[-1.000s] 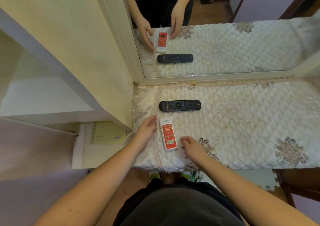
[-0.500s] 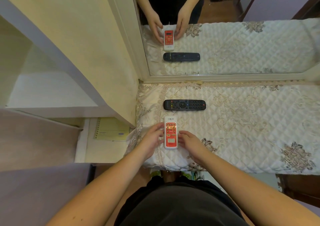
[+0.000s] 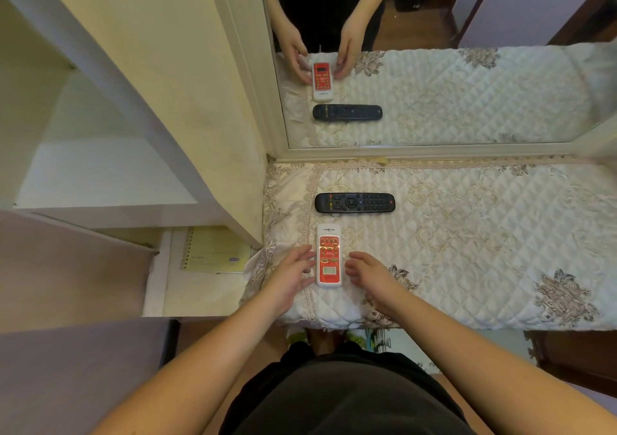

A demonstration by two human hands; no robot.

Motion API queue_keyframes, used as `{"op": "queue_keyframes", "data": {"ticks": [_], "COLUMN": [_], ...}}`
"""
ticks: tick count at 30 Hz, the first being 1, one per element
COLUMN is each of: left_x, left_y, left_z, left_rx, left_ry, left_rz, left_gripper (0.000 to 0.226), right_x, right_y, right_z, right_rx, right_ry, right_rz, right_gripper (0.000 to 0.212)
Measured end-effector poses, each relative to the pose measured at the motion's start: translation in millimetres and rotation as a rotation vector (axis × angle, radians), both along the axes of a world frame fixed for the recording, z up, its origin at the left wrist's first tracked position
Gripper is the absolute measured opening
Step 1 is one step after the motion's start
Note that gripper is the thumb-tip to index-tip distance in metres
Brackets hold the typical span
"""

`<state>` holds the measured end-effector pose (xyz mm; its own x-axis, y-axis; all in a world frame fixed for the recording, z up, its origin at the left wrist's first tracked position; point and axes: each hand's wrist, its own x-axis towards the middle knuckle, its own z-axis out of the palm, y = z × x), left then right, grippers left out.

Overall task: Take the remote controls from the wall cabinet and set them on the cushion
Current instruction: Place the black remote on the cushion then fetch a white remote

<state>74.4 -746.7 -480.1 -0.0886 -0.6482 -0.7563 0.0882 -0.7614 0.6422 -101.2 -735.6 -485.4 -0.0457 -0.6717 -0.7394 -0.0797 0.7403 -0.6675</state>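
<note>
A white remote with a red face (image 3: pixel 329 256) lies lengthwise on the quilted cream cushion (image 3: pixel 467 241), near its front left corner. Just beyond it a black remote (image 3: pixel 355 202) lies crosswise on the same cushion. My left hand (image 3: pixel 293 273) is at the red remote's left side, its relaxed fingertips at the remote's edge. My right hand (image 3: pixel 369 272) rests on the cushion a little right of the remote, fingers loose and apart from it. Neither hand holds anything.
A mirror (image 3: pixel 434 67) stands behind the cushion and repeats both remotes and my hands. The open white wall cabinet (image 3: pixel 100 174) is at the left, with a yellow spiral notebook (image 3: pixel 213 251) on the shelf below it. A floor gap lies in front of the cushion.
The red remote has been straightened from a slight slant to lengthwise. Both hands closed in on its sides, and the right hand has now drawn slightly away.
</note>
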Motion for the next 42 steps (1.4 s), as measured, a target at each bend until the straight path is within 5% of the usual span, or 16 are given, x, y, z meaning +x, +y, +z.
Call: {"op": "queue_keyframes", "data": {"ticks": [6, 15, 17, 24, 30, 42], "left_x": [11, 28, 36, 41, 32, -20], "left_y": [6, 5, 8, 23, 52, 128], "left_z": [3, 21, 23, 47, 55, 55], "left_rx": [-0.051, -0.41, -0.565, -0.785, -0.83, -0.579], "left_ry": [-0.246, -0.698, -0.906, -1.129, -1.341, -1.457], "left_rz": [-0.246, -0.763, -0.927, -1.162, -1.175, -0.889], "left_gripper": [0.032, 0.034, 0.04, 0.05, 0.049, 0.058], "right_x": [-3, -5, -6, -12, -20, -42], "right_y": [6, 25, 30, 39, 19, 48], "right_z": [7, 36, 39, 38, 52, 44], "right_rx": [-0.042, -0.189, -0.272, -0.624, -0.801, -0.997], "right_ry": [0.085, 0.305, 0.403, 0.848, 0.915, 0.852], "right_rz": [0.056, 0.216, 0.302, 0.738, 0.917, 1.185], "right_gripper": [0.033, 0.028, 0.029, 0.047, 0.047, 0.053]}}
